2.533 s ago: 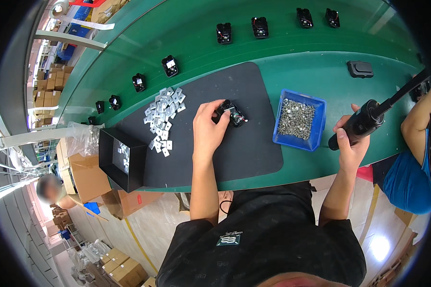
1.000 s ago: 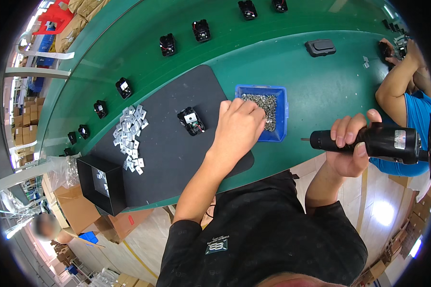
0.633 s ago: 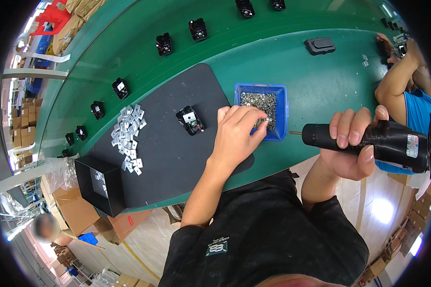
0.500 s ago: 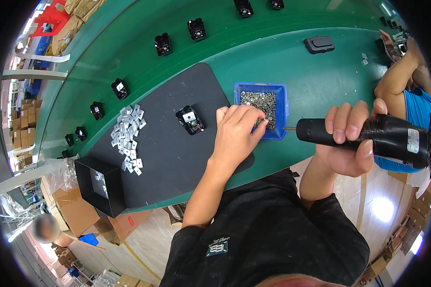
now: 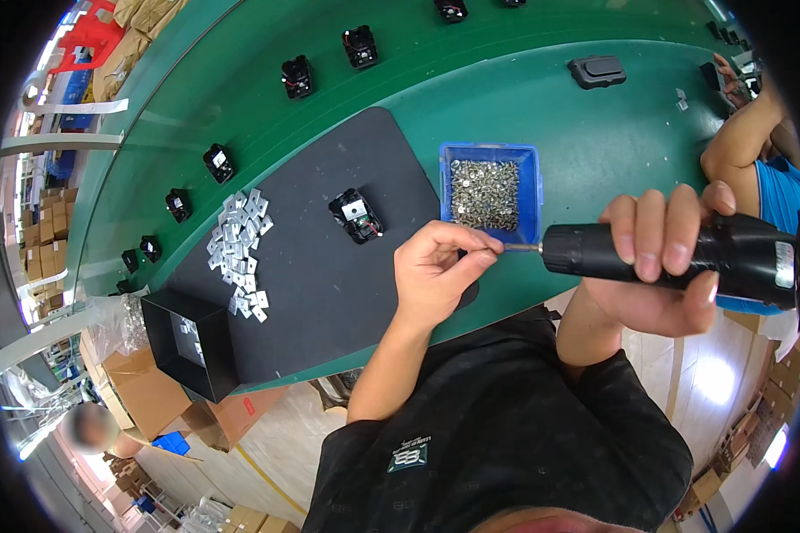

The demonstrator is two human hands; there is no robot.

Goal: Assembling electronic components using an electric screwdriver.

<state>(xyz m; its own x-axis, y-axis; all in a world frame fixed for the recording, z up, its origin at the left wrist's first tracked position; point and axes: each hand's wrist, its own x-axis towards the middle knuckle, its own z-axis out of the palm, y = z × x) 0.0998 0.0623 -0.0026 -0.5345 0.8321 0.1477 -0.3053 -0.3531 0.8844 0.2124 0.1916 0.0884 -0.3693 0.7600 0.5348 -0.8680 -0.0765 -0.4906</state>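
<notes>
In my right hand (image 5: 658, 258) is a black electric screwdriver (image 5: 587, 250), held level with its bit (image 5: 526, 248) pointing left. My left hand (image 5: 440, 271) is closed in a pinch at the bit's tip, holding a small screw that its fingers mostly hide. Just beyond the fingers stands a blue bin (image 5: 533, 191) full of loose metal screws (image 5: 484, 191). A black housing (image 5: 356, 216) with a silver plate, a green circuit board and wires lies on the dark mat, left of my left hand; neither hand touches it.
The dark grey mat (image 5: 320, 293) bears a pile of silver plates (image 5: 238, 244). A black open box (image 5: 209, 369) stands at the table's left edge. More black housings (image 5: 360, 46) line the green surface beyond. A black case (image 5: 597, 71) lies far right, near another person's arm (image 5: 733, 133).
My left hand has come away from the screw bin toward me, and its fingertips now meet the bit's tip. The screwdriver has shifted slightly left.
</notes>
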